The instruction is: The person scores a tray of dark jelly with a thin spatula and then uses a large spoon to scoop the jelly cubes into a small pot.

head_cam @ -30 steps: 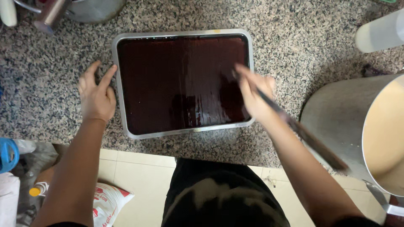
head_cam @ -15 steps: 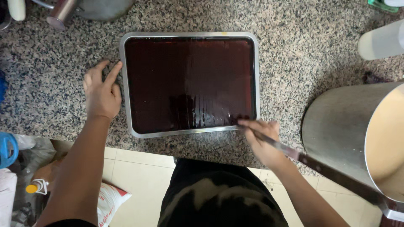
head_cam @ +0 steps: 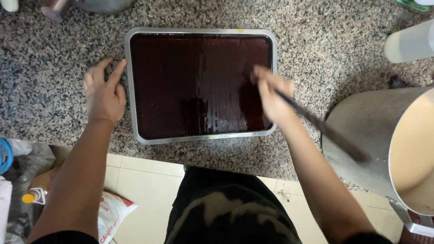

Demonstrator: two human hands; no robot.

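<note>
bench (head_cam: 316, 40): speckled granite, polished but grainy-looking. tray (head_cam: 128, 90): thin brushed metal, dull sheen on rim. filling (head_cam: 199, 81): dark brown, smooth, wet gloss, faint straight score lines. tool (head_cam: 325, 129) in right hand (head_cam: 271, 97): dark, matt, blurred, material unclear. big pot (head_cam: 361, 149): matt grey steel outside, pale creamy contents. floor (head_cam: 144, 180): glossy cream tiles. bag (head_cam: 115, 214): shiny plastic
</note>
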